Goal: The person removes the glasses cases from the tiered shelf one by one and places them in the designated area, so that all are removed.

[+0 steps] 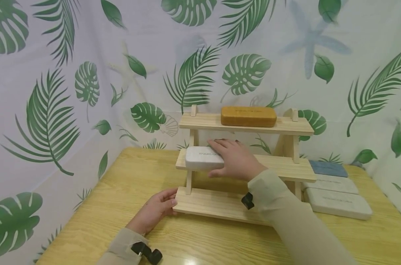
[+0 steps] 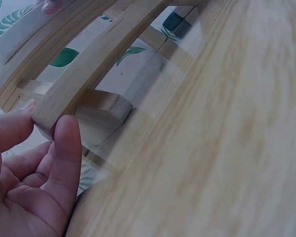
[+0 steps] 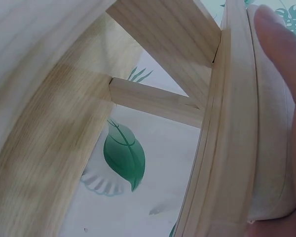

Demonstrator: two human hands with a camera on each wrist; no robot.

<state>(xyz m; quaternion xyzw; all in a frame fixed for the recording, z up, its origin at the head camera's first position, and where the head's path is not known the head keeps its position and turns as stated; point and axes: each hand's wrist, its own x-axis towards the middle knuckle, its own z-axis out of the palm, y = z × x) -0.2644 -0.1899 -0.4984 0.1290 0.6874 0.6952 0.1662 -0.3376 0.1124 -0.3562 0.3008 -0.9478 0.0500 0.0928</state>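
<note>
A white glasses case [image 1: 200, 158] lies along the left part of the middle board of a three-tier wooden display shelf [image 1: 217, 201]. My right hand [image 1: 236, 160] grips the case's right half from above, thumb in front and fingers over the back. In the right wrist view the thumb lies along the pale case [image 3: 271, 148], which sits on the board's edge. My left hand [image 1: 155, 209] holds the left end of the bottom board, and the left wrist view shows that end of the board [image 2: 84, 69] between thumb and fingers. An orange-brown glasses case [image 1: 248, 117] rests on the top board.
Right of the shelf, a blue case [image 1: 329, 168] and two whitish cases [image 1: 334, 183] lie in a row on the wood-grain table [image 1: 120, 175]. A leaf-patterned cloth [image 1: 147, 73] hangs behind and at the left. The right forearm passes in front of the lower boards.
</note>
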